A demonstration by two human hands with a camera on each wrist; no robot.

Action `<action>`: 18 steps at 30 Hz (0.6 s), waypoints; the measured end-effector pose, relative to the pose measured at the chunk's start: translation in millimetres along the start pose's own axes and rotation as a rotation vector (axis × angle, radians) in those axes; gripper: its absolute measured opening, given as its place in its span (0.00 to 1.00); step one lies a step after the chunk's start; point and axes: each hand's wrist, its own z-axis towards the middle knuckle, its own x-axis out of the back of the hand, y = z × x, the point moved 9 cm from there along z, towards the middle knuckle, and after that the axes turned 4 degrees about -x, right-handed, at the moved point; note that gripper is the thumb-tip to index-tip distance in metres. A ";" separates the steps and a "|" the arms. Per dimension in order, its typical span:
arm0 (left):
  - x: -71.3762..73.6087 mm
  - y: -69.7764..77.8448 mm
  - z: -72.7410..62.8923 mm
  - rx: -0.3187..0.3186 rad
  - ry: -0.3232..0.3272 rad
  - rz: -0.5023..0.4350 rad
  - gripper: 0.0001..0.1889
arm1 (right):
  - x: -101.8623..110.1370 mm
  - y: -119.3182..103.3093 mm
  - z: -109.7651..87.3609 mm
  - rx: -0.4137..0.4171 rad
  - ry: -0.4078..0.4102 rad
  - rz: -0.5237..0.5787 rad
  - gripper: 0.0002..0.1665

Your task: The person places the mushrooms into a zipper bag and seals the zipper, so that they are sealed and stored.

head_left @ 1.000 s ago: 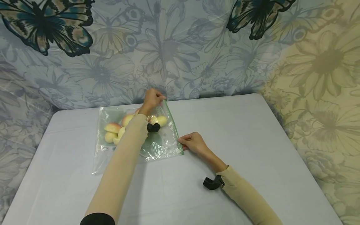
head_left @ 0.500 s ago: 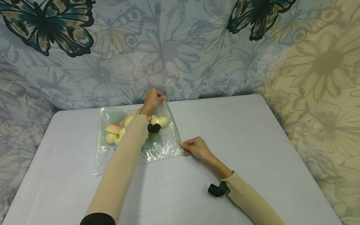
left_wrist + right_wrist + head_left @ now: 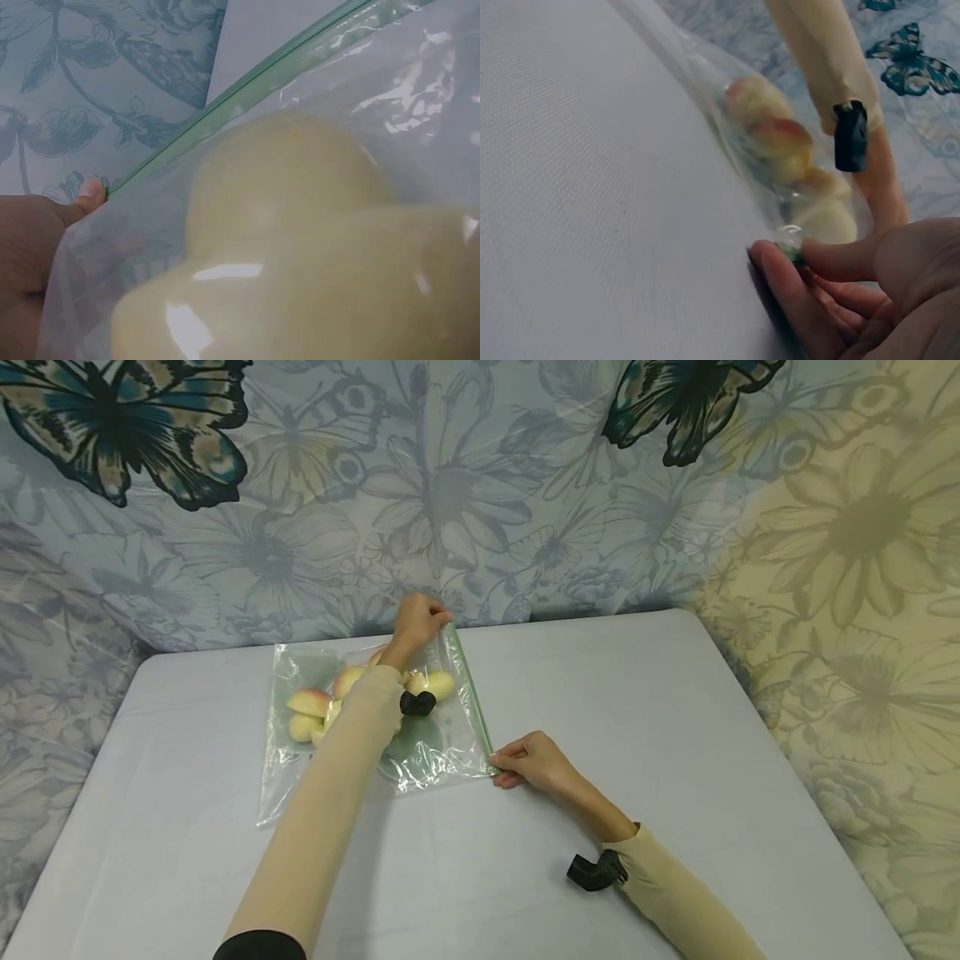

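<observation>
A clear zip bag with a green zip strip lies on the table. Inside it are several yellow-and-red fruits, perhaps peaches or apples, and something flat and pale green. My left hand pinches the far end of the zip strip; in the left wrist view its thumb tip shows at the strip's corner. With thumb and forefinger, my right hand pinches the near end, as the right wrist view also shows. Along its length between the hands the strip looks pressed together. My left forearm covers part of the bag and fruit.
The white-covered table stretches right and toward me. Behind it hangs a cloth backdrop with flowers and butterflies, close to the table's far edge. A black wrist camera sits on the right sleeve, another on the left.
My right hand has slid along the strip toward me, down to its near corner. The bag and my left hand have shifted slightly to the right.
</observation>
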 end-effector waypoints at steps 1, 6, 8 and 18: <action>0.1 0.7 -0.2 -0.002 0.004 0.002 0.11 | -0.3 0.4 -0.6 0.002 -0.022 -0.004 0.14; -0.7 -0.5 -0.9 0.005 0.000 0.006 0.11 | -2.2 1.9 -0.7 0.015 -0.128 -0.027 0.13; -1.2 -1.0 -1.4 0.001 -0.010 0.003 0.11 | -1.5 0.4 0.0 0.016 -0.149 -0.037 0.13; -3.7 5.1 -6.6 -0.074 -0.171 0.058 0.22 | 17.3 -21.4 23.9 0.030 -0.085 -0.039 0.22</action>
